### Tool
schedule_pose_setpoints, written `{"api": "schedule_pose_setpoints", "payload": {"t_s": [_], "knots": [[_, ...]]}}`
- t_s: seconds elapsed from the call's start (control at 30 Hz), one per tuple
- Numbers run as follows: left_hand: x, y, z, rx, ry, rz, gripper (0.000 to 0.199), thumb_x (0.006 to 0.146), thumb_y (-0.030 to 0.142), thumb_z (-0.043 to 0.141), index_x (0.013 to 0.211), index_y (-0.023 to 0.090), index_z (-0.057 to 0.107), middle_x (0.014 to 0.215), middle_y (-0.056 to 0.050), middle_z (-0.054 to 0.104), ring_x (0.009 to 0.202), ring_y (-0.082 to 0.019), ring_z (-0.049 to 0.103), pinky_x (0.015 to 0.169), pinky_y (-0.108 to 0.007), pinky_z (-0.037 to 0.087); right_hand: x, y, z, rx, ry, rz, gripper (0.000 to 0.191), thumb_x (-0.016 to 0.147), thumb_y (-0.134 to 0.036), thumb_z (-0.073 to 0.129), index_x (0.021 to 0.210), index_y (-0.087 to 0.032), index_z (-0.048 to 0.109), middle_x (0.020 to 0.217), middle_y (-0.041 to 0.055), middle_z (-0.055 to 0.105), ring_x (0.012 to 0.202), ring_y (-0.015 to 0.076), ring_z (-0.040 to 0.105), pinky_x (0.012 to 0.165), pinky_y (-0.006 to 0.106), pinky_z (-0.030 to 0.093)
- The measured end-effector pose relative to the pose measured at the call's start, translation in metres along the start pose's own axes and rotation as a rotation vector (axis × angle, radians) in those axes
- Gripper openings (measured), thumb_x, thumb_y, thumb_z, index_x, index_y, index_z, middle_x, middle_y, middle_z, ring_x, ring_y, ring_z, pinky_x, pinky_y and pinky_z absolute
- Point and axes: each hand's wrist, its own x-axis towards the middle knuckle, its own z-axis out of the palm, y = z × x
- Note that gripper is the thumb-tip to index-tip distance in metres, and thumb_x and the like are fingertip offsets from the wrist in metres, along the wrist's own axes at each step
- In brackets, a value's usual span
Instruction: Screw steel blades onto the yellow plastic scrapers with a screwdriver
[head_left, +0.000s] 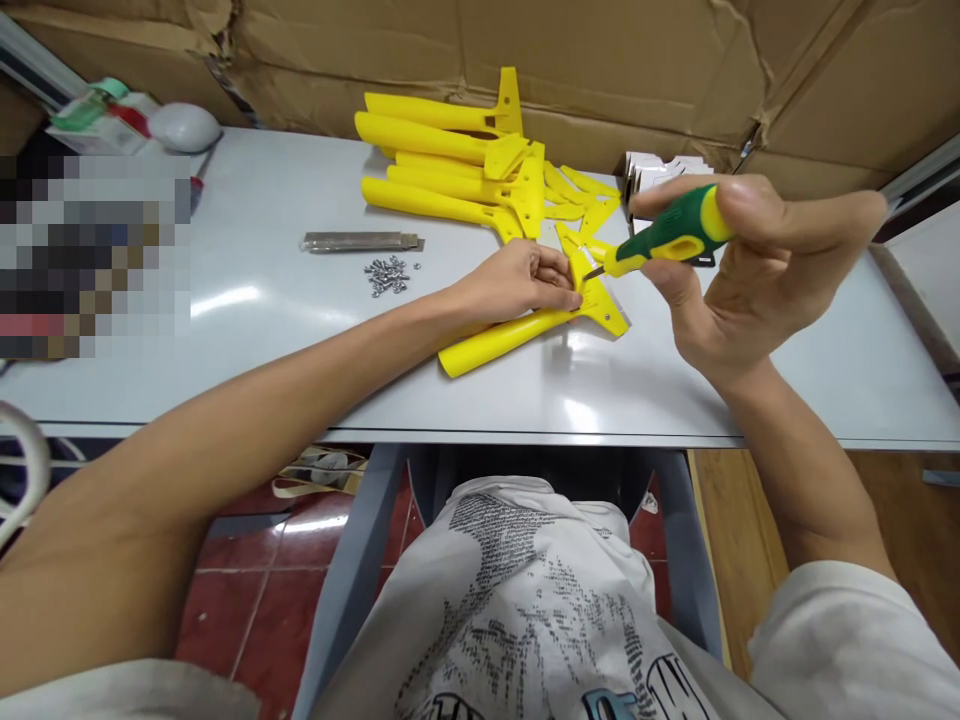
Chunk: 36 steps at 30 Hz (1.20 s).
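A yellow scraper (510, 338) lies on the white table, its handle angled toward the front left and its wide head at the right. My left hand (525, 280) is closed on it where the handle meets the head. In my right hand (765, 270) is a green and yellow screwdriver (671, 235), gripped between thumb and fingers. The screwdriver's tip meets the upper part of the scraper head. A small screw shows in the head's lower part. Left of my left hand sit a pile of small screws (388, 276) and a bundle of metal blades (361, 242).
Several yellow scraper handles (424, 138) are stacked at the back of the table (255, 380). Beside them lie loose yellow head pieces (598, 215). White and black cards (660, 170) stand behind my right hand. Brown cardboard (600, 70) lines the back edge.
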Motion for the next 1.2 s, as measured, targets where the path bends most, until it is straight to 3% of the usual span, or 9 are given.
{"api": "schedule_pose_setpoints", "payload": {"t_s": [0.1,0.23,0.4,0.57,0.63,0.73,0.87,1.03,1.2], "knots": [[0.0,0.002,0.0,-0.003,-0.009,-0.001,0.023,0.073,0.014,0.097,0.089,0.014,0.08,0.093,-0.006,0.084,0.086,-0.018,0.078,0.083,-0.029,0.061,0.0,-0.001,-0.003,-0.069,-0.061,0.045,0.054,0.111,-0.061,0.072,0.164,-0.055,0.061,0.121,-0.0017,0.077,0.11,0.0279,0.081,0.088,0.049,0.07],[-0.002,0.002,0.001,-0.007,-0.021,0.019,0.022,0.075,0.014,0.095,0.09,0.014,0.08,0.093,-0.006,0.083,0.088,-0.018,0.078,0.086,-0.03,0.06,0.001,0.012,0.0,-0.067,0.006,-0.106,0.052,0.115,-0.074,0.052,0.162,-0.057,0.066,0.112,-0.0002,0.076,0.1,0.0267,0.08,0.082,0.047,0.072],[-0.001,0.0,0.0,0.014,-0.009,0.022,0.02,0.076,0.018,0.093,0.089,0.014,0.078,0.094,-0.006,0.083,0.09,-0.018,0.078,0.087,-0.03,0.06,-0.006,0.004,-0.001,-0.121,-0.141,0.171,0.041,0.117,-0.064,0.05,0.155,-0.057,0.063,0.14,-0.0034,0.079,0.127,0.0306,0.082,0.103,0.055,0.075],[0.0,0.002,0.0,0.028,-0.035,0.045,0.021,0.073,0.017,0.093,0.088,0.014,0.079,0.09,-0.004,0.082,0.086,-0.016,0.075,0.084,-0.028,0.056,-0.008,0.003,-0.004,-0.146,-0.075,0.234,0.047,0.103,-0.083,0.067,0.138,-0.052,0.077,0.11,0.0,0.082,0.111,0.0318,0.085,0.095,0.055,0.077],[0.0,0.003,0.001,0.04,-0.036,0.049,0.02,0.074,0.017,0.093,0.087,0.014,0.078,0.088,-0.003,0.081,0.084,-0.016,0.075,0.083,-0.028,0.056,-0.004,0.003,-0.005,-0.14,-0.094,0.246,0.058,0.1,-0.092,0.064,0.134,-0.048,0.082,0.105,0.0006,0.08,0.105,0.0303,0.085,0.093,0.055,0.077],[-0.001,0.004,0.002,0.035,-0.034,0.045,0.02,0.075,0.016,0.092,0.085,0.014,0.076,0.086,-0.003,0.08,0.083,-0.015,0.074,0.083,-0.028,0.056,0.001,-0.003,-0.006,-0.075,-0.154,0.234,0.056,0.11,-0.083,0.055,0.147,-0.048,0.077,0.125,-0.0004,0.083,0.118,0.0312,0.085,0.104,0.06,0.076],[0.0,0.002,0.002,0.025,-0.021,0.028,0.02,0.078,0.015,0.091,0.088,0.014,0.075,0.09,-0.004,0.081,0.086,-0.016,0.076,0.085,-0.029,0.057,-0.003,-0.01,-0.006,0.086,-0.212,0.313,0.045,0.112,-0.058,0.067,0.157,-0.063,0.062,0.156,-0.0101,0.076,0.141,0.0321,0.079,0.118,0.061,0.072],[-0.001,0.001,0.001,0.04,-0.022,0.041,0.02,0.078,0.015,0.091,0.088,0.015,0.073,0.088,-0.002,0.079,0.088,-0.017,0.077,0.086,-0.029,0.058,-0.016,-0.003,-0.005,0.035,-0.232,0.518,0.042,0.104,-0.072,0.075,0.142,-0.055,0.072,0.146,-0.0036,0.081,0.128,0.0357,0.085,0.112,0.061,0.075],[-0.001,0.001,0.0,0.055,-0.039,0.052,0.018,0.079,0.015,0.09,0.091,0.014,0.076,0.092,-0.003,0.08,0.09,-0.017,0.077,0.09,-0.03,0.059,-0.014,-0.001,-0.007,-0.077,-0.249,0.478,0.063,0.096,-0.078,0.082,0.153,-0.056,0.066,0.152,-0.0031,0.079,0.122,0.036,0.086,0.106,0.058,0.077]]}}
